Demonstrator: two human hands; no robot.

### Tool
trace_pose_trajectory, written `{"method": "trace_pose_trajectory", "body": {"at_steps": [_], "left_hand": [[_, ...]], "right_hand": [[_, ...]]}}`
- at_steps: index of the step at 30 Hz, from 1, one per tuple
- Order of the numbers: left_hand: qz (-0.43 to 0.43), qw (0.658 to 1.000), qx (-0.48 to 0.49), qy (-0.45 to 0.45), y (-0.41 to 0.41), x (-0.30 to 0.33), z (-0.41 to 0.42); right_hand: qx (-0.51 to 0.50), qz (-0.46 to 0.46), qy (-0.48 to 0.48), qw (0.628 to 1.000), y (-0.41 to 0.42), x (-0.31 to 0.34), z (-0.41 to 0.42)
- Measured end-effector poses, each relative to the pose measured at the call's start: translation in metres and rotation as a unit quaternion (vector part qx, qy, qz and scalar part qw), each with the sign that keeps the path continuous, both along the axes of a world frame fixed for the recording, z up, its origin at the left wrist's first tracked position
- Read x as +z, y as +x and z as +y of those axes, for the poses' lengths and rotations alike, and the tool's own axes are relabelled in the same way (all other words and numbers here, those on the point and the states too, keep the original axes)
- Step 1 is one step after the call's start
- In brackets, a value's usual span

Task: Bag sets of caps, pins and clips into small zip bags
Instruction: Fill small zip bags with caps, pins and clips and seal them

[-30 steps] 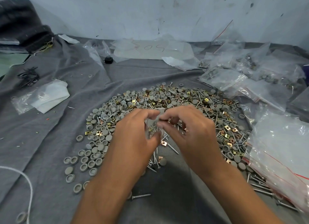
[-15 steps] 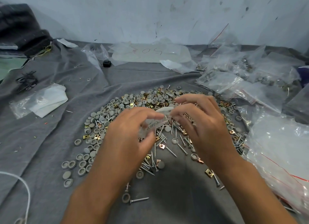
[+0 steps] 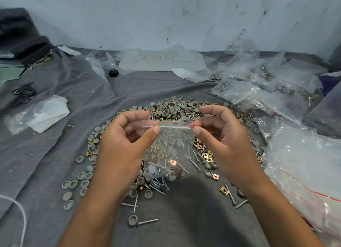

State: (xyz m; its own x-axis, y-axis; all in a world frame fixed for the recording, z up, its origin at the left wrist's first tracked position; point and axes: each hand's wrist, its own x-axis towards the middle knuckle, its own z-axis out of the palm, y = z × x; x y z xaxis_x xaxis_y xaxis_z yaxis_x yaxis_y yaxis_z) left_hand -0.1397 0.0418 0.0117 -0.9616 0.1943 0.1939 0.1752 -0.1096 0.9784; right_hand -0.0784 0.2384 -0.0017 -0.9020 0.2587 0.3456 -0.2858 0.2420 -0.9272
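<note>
Scuffed pale wall (image 3: 166, 16) at back w/ dark marks, wrinkled grey cloth (image 3: 55, 145) over work surface, dark folded fabric (image 3: 20, 34) far left.

Small packing workshop: hardware pile (image 3: 177, 114) on grey cloth (image 3: 55, 154), filled zip bags (image 3: 258, 84) stacked, scuffed wall (image 3: 166, 16).

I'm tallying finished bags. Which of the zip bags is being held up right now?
The small zip bag with the red line, pinched at its top corners by the left hand and right hand. The other bags lie on the grey cloth.

Bare forearms and hands (image 3: 121, 145), sleeveless.
</note>
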Motion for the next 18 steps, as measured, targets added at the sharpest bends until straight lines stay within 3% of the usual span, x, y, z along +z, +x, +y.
{"method": "trace_pose_trajectory", "body": {"at_steps": [18], "left_hand": [[0.032,0.998,-0.045,-0.022,0.007,0.006,0.003]], "right_hand": [[0.001,-0.015,0.012,1.000,0.002,-0.001,-0.017]]}}
